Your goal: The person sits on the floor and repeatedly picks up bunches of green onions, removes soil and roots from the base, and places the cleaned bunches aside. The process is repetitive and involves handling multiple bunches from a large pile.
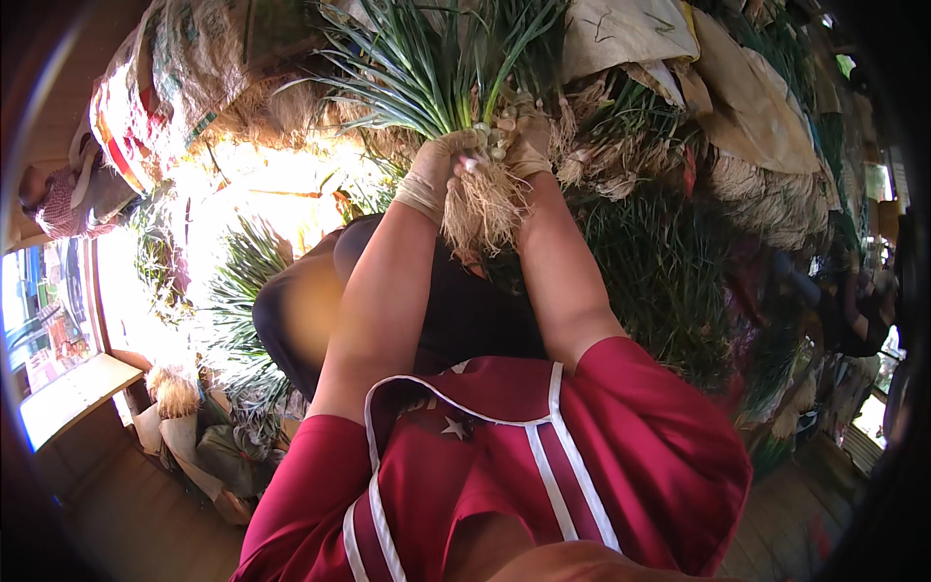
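A bunch of green onions (pixel 444 91) with small white bulbs is held out before me, its leaves pointing away and its long pale roots (pixel 484 207) hanging towards me. My left hand (pixel 435 169), in a thin pale glove, grips the bunch on its left side, just by the bulbs. From the right, my right hand (pixel 529 142), gloved the same way, closes around the bulb end. Its fingers are partly hidden behind the bulbs and leaves. One white bulb (pixel 470 165) with a pinkish stem stands out beside the left fingers.
Stacked onions with dried roots (pixel 764 196) lie ahead on the right under tan sacking (pixel 756 94). Woven sacks (pixel 196 58) cover another heap at the far left. More green leaves (pixel 654 276) spread beside my right arm. People are visible at both edges, including a checked sleeve (pixel 69 200).
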Tool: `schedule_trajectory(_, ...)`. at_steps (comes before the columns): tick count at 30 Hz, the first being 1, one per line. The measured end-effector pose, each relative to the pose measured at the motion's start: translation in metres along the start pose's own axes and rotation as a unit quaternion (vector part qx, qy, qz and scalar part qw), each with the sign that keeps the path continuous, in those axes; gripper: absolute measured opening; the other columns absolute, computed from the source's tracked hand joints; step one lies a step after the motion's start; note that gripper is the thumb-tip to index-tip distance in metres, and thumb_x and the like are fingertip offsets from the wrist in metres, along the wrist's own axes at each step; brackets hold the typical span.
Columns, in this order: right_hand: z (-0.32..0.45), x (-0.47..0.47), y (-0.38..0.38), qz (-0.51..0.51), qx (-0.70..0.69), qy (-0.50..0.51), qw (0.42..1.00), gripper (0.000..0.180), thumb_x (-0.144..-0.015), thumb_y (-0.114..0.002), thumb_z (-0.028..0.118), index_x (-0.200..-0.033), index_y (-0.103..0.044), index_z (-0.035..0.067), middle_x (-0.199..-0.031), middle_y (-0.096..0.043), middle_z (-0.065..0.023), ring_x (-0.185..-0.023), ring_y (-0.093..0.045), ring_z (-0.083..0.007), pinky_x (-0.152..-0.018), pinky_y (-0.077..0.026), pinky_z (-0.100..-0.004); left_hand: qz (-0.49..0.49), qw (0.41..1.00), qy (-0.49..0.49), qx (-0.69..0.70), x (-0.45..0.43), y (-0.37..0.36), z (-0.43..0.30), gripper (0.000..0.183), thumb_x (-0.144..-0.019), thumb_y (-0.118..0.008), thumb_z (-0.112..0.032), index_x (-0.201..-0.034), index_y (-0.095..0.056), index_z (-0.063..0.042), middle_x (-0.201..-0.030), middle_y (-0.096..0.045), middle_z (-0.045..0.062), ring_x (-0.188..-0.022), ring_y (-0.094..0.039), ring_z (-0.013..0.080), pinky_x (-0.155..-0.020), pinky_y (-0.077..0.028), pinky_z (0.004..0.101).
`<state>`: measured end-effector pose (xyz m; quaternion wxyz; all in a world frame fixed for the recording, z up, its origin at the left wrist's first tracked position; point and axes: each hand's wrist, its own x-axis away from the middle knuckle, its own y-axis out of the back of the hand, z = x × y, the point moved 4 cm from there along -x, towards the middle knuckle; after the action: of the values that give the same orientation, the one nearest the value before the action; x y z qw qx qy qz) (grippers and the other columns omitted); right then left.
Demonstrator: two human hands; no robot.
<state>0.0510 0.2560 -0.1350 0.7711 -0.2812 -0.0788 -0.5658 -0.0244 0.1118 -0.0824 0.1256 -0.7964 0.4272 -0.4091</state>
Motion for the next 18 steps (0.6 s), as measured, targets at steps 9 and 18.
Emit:
schedule_trajectory(9,0.134,0.028,-0.051,0.175,0.206,0.191,0.944,0.048,-0.090,-0.064,0.032,-0.127,-0.054,0.002,-0.071,-0.065,-0.0040,-0.048,-0.056,-0.0068,-0.042,-0.046,-0.0209,-0.032,0.996,-0.011,-0.083,0.036,-0.024,-0.011,0.029,-0.084,-0.062,-0.014,-0.104,-0.067,0.005,-0.079,-0.071,0.012,-0.049,-0.057,0.0071,-0.036,-0.035,0.0171)
schedule_trajectory(18,0.208,-0.031,0.029,0.071,-0.151,0.292,0.942,0.016,-0.094,-0.057,0.023,-0.091,-0.062,0.007,-0.066,-0.062,0.0003,-0.047,-0.051,-0.0082,-0.041,-0.036,-0.0220,-0.063,0.985,-0.039,-0.156,0.029,-0.019,-0.013,0.021,-0.083,-0.068,-0.019,-0.092,-0.069,0.000,-0.076,-0.070,0.011,-0.045,-0.056,0.0096,-0.035,-0.033,0.0223)
